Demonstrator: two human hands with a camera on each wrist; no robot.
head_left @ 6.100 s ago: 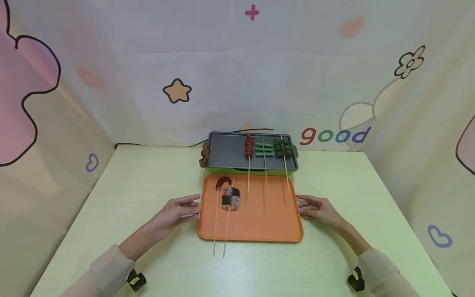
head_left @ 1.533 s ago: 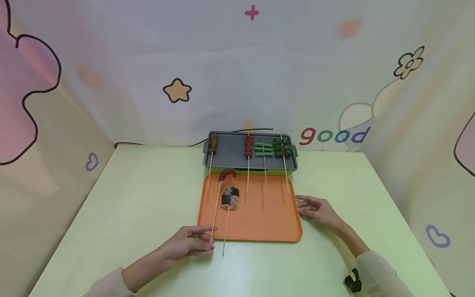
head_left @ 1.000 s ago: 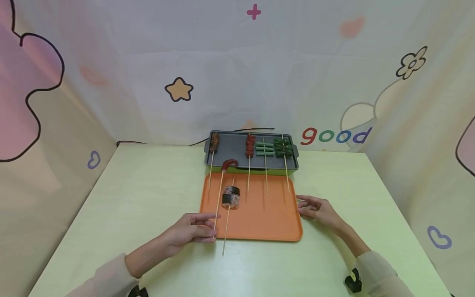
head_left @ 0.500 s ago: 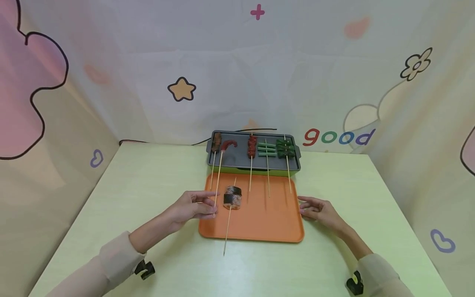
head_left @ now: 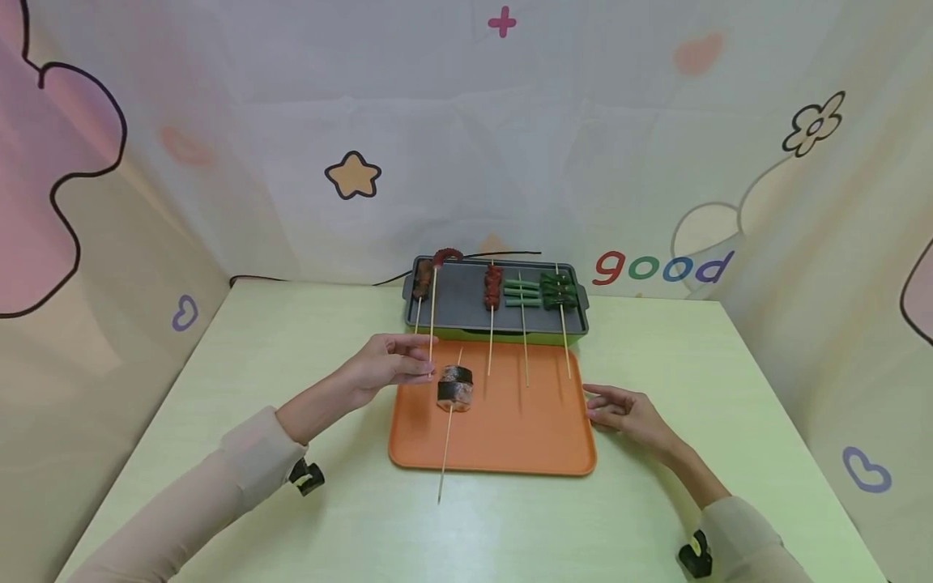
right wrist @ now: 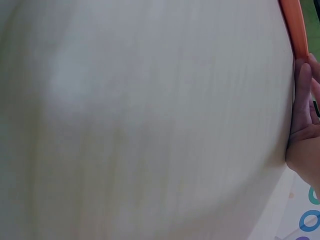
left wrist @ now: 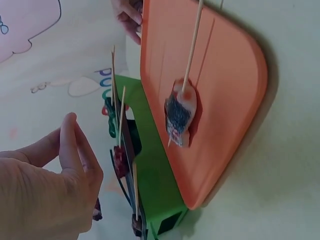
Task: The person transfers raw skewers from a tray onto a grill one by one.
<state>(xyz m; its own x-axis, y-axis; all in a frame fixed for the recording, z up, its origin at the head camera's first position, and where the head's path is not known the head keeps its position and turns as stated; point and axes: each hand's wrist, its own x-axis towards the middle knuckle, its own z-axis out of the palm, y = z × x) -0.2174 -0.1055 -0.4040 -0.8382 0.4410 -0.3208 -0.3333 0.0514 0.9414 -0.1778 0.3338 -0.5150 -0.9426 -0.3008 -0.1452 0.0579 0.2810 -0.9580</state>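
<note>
My left hand [head_left: 386,364] pinches the lower stick of a skewer with a curled dark-red piece of food [head_left: 447,256], its tip raised over the grill's back left edge. A brown meat skewer [head_left: 422,279] lies at the left end of the grill [head_left: 462,304], a dark grey pan on a green base. On the orange tray [head_left: 525,437] rests a skewer with thick black-and-pale chunks [head_left: 455,389], its stick overhanging the front. My right hand [head_left: 627,414] holds the tray's right rim between thumb and fingers. In the left wrist view the pinched stick is hidden behind my left hand [left wrist: 55,175].
Further right on the grill lie a red meat skewer [head_left: 492,287], a green-stalk skewer [head_left: 522,291] and a leafy green skewer [head_left: 559,290]. Their sticks jut forward above the tray. A printed curtain [head_left: 423,121] stands close behind the grill on the pale table [head_left: 291,340].
The brown meat skewer went from my left hand onto the grill. My left hand then took the curled dark-red skewer from the tray and moved it forward over the grill. My right hand stayed put.
</note>
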